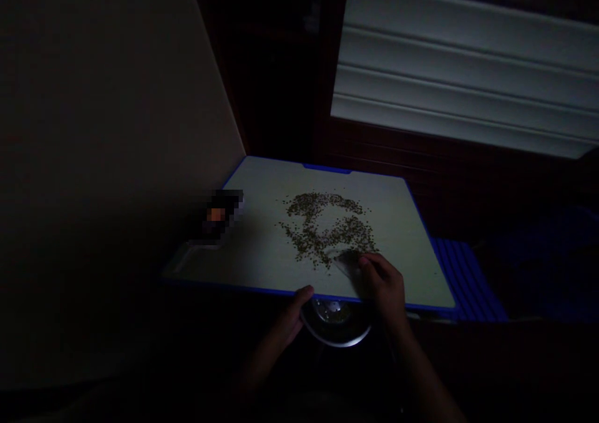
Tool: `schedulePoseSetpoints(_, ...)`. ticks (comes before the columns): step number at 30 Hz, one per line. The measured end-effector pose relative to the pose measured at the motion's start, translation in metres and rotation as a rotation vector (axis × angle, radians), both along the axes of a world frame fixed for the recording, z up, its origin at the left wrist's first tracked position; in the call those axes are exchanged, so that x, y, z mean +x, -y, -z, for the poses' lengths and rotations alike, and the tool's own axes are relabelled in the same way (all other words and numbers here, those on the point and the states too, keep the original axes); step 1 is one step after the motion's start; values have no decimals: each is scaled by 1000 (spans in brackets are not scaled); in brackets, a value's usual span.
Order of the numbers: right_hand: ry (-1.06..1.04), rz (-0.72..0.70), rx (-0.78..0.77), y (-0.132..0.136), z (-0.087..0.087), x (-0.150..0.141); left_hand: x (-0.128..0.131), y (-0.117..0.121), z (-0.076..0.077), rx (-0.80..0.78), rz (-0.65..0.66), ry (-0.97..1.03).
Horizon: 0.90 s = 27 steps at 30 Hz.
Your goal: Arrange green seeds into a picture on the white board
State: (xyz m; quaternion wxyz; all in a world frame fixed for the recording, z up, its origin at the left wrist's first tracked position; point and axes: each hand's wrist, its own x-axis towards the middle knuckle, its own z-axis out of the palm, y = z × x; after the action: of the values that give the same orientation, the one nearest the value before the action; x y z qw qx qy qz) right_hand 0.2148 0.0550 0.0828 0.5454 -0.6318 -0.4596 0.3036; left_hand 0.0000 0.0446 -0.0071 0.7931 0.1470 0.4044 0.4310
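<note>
A pale board point(262, 261) with a blue rim lies in front of me. Small dark grains, perhaps seeds point(309, 236), are scattered over its middle in a loose ring. My right hand point(384, 282) is closed in a pinch over the board's near part, on a thin, see-through piece point(345, 262) at the near edge of the grains; its exact kind is unclear in the dimness. Below the near rim, my left hand point(297, 311) grips the left side of a shiny round metal bowl point(344, 339). Some specks show inside the bowl, and its lower part fades into shadow.
A blurred-out dark object point(215, 217) rests on the board's left side. A plain wall point(116, 98) rises at left. Behind stands dark wood furniture with pale slatted panels point(444, 61). Blue striped cloth point(468, 279) lies to the right of the board.
</note>
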Motion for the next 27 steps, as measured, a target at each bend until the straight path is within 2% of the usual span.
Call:
schedulePoseSetpoints(5, -28, 99, -2, -1, 3, 4, -1, 5, -1, -18, -50, 10)
schedulePoseSetpoints(11, -29, 253, 46, 3, 4, 0, 0, 6, -6, -24, -49, 9)
schedulePoseSetpoints(15, -28, 299, 89, 5, 7, 0, 0, 8, -11, -26, -57, 23)
schedulePoseSetpoints(21, -55, 270, 126, 4, 14, 3, 0, 10, -12, -60, -63, 31)
schedulePoseSetpoints(27, -1, 100, 164, 1, 8, -3, 5, 9, -15, -66, -98, 59)
